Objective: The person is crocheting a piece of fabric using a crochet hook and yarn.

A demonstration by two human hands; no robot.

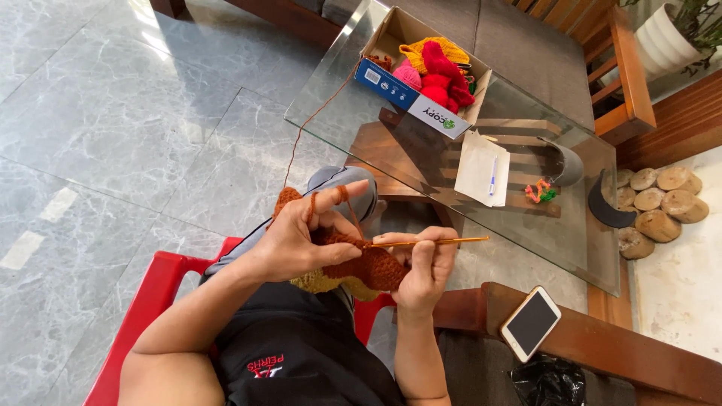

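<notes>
My left hand [304,237] pinches a rust-brown crocheted piece [372,267] with thumb and fingers, and the brown yarn [312,120] loops over its raised forefinger. My right hand [425,267] grips an orange crochet hook [436,241] that points right, its tip in the work's edge near the left thumb. A yellowish knitted part hangs under the brown piece above my lap. The yarn strand runs up to a cardboard box [398,86] on the glass table [338,83].
The box holds yellow, red and pink yarn balls [440,71]. On the glass table lie a paper with a blue pen [481,169], a small colourful yarn scrap [540,192] and a grey cup [568,165]. A phone [530,323] rests on a wooden armrest. I sit on a red chair [150,289].
</notes>
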